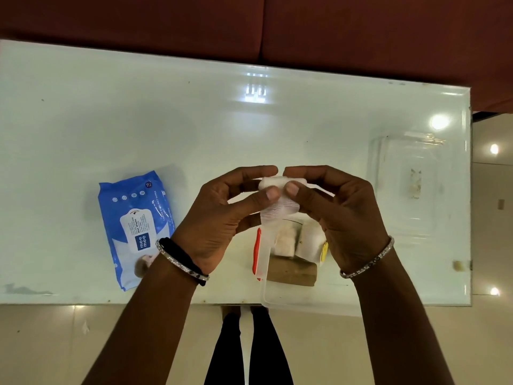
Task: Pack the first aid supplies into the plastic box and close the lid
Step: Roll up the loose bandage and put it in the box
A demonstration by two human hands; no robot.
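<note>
Both hands hold a white gauze roll [277,182] above the table, with a loose strip of gauze hanging down from it. My left hand [222,215] pinches its left end and my right hand [338,215] pinches its right end. Under them, at the table's near edge, stands the clear plastic box [280,297]. Inside it lie a brown roll [291,272], white packets [308,240] and a red-edged item [256,251]. The clear lid [408,184] lies flat to the right. A blue pack of wet wipes [136,226] rests left of my left hand.
The glossy white table [166,120] ends on the right just past the lid. A dark red sofa [249,23] runs behind the far edge. My legs and feet show on the tiled floor [55,343] below the near edge.
</note>
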